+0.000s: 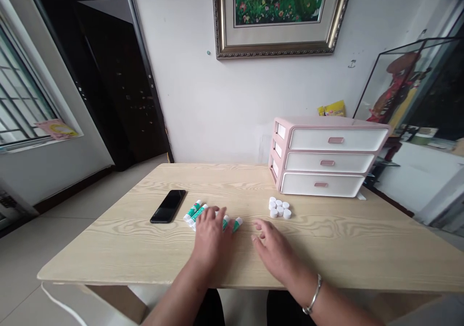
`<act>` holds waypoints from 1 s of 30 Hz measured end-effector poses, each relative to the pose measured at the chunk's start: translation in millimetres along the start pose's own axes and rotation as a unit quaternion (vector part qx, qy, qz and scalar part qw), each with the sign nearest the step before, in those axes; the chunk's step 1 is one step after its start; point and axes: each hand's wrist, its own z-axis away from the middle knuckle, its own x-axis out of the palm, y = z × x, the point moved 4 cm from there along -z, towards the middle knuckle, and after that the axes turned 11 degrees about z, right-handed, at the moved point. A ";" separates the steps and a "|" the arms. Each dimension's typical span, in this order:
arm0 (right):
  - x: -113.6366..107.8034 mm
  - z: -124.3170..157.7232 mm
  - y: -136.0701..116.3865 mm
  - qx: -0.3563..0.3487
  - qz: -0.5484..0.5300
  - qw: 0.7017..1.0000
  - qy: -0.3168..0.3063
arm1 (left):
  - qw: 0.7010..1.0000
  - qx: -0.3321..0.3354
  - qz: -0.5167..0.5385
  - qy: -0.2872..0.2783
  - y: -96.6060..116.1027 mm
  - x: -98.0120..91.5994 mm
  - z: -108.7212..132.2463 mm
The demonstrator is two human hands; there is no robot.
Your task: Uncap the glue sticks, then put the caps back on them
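My left hand [211, 239] is over the glue sticks [195, 212]; my right hand [273, 248] lies open and empty.
Near the front of the tabletop [344, 253], the left hand covers part of the loose sticks, though I can't tell whether it's clamped on them. The right hand's fingers are spread, just short of the small white caps [279, 208]. Left of the sticks lies a phone [167, 206]; a pink-and-white drawer unit [326, 157] stands at the far edge. A careless nudge could roll the round sticks into the phone or scatter the caps.
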 end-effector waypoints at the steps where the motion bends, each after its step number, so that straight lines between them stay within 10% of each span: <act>1: 5.8 2.1 -9.2 -0.011 0.008 1.000 -0.025 | 1.000 -0.021 -0.008 0.011 -12.9 -3.9 -4.3; 9: 40.8 -4.6 -54.3 0.003 0.118 0.981 -0.156 | 0.988 -0.144 -0.023 -0.047 -109.0 26.0 -17.4; 19: 94.3 -25.7 -17.9 -0.014 0.134 0.987 -0.090 | 0.994 -0.044 0.073 -0.062 -84.7 46.8 -12.9; 30: 48.6 -53.0 35.7 -0.194 0.025 0.974 -0.113 | 0.962 0.003 0.258 -0.087 -86.5 36.4 -29.0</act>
